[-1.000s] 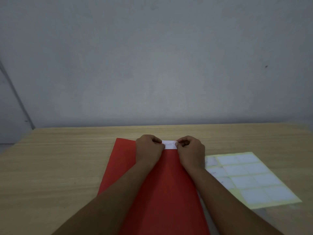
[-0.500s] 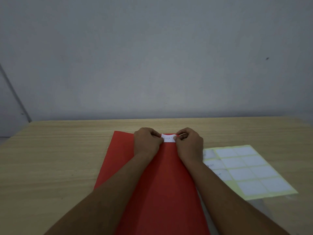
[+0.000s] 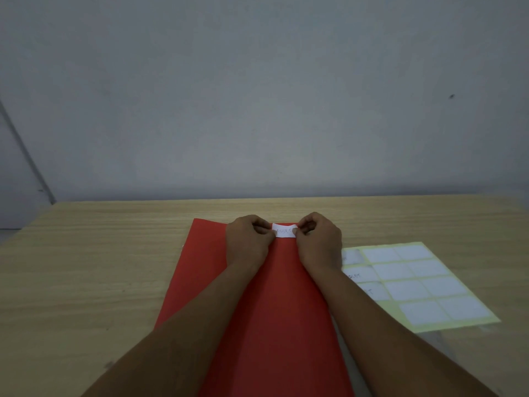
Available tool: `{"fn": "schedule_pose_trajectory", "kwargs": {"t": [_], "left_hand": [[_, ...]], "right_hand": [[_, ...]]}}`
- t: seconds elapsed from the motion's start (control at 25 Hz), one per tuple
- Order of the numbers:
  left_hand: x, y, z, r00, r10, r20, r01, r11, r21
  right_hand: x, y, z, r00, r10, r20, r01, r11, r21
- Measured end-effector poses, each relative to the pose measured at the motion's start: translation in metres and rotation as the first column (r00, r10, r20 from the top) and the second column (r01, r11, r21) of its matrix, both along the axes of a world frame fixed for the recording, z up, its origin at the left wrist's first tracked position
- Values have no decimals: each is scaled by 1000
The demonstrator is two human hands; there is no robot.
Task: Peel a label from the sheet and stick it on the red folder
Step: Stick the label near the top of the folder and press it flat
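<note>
The red folder point(image 3: 266, 305) lies flat on the wooden table, long side running away from me. A small white label point(image 3: 284, 231) with faint handwriting sits near the folder's far edge. My left hand point(image 3: 248, 239) pinches the label's left end and my right hand point(image 3: 319, 239) pinches its right end, fingers curled. I cannot tell whether the label lies flat against the folder. The label sheet point(image 3: 412, 285), pale yellow backing with several white labels, lies to the right of the folder.
The wooden table point(image 3: 86, 267) ends at a grey wall point(image 3: 257, 110) just beyond the folder. Bare wood shows to the left of the folder and beyond the sheet on the right.
Both hands and the label have kept their place on the folder's far edge. The camera has tilted, so everything sits a little higher in the frame than a second ago.
</note>
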State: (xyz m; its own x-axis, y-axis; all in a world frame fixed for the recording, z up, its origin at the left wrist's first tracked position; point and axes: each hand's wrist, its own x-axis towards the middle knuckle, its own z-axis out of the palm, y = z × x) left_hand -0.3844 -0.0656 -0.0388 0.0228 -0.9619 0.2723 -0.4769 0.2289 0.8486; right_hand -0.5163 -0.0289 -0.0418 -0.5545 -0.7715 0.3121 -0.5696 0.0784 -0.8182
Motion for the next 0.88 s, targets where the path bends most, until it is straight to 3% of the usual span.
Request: {"fn": "schedule_pose_trajectory", "kwargs": {"t": [0.6, 0.88], "left_hand": [[0, -4, -6, 1000, -9, -4, 9, 1000, -29], [-2, -2, -5, 978, -48, 205, 68, 993, -95]], "right_hand": [[1, 0, 2, 998, -18, -62, 18, 1000, 10], [2, 0, 0, 996, 10, -84, -3, 997, 75]]}}
